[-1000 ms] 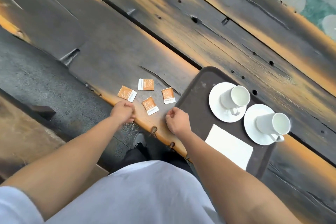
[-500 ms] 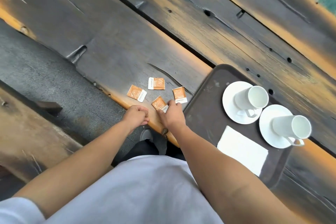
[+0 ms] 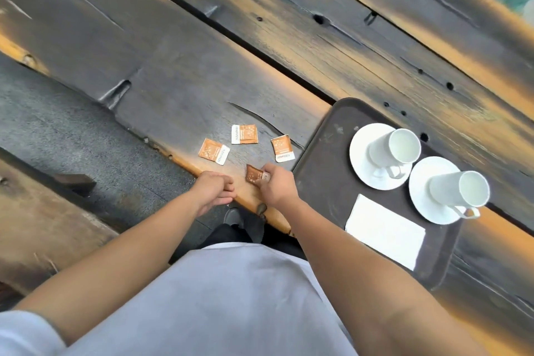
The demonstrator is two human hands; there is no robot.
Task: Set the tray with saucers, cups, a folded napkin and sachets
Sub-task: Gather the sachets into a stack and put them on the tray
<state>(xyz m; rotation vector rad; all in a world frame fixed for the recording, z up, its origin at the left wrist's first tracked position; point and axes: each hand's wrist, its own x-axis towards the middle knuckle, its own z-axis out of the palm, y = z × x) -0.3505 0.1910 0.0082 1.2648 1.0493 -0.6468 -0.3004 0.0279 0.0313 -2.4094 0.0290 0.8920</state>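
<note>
A dark brown tray [image 3: 323, 182] lies on the wooden table at the right. On it stand two white saucers [image 3: 359, 165] [image 3: 419, 199], each with a white cup [image 3: 396, 147] [image 3: 459, 191], and a folded white napkin [image 3: 385, 231]. Three orange sachets [image 3: 214, 151] [image 3: 244, 133] [image 3: 282, 148] lie on the table left of the tray. My right hand [image 3: 276, 186] pinches a fourth orange sachet [image 3: 254, 175] just above the table's near edge. My left hand [image 3: 213, 192] is loosely curled beside it at the edge, holding nothing.
The table [image 3: 202, 52] is dark weathered planks with orange edges, gaps and knot holes. A grey paved floor [image 3: 57, 136] and a low wooden bench [image 3: 34, 220] lie to the left below. My shoe [image 3: 232, 217] shows under the table edge.
My right hand reached left from beside the tray to the nearest sachet and has lifted it between its fingers. My left hand drew back a little along the table edge.
</note>
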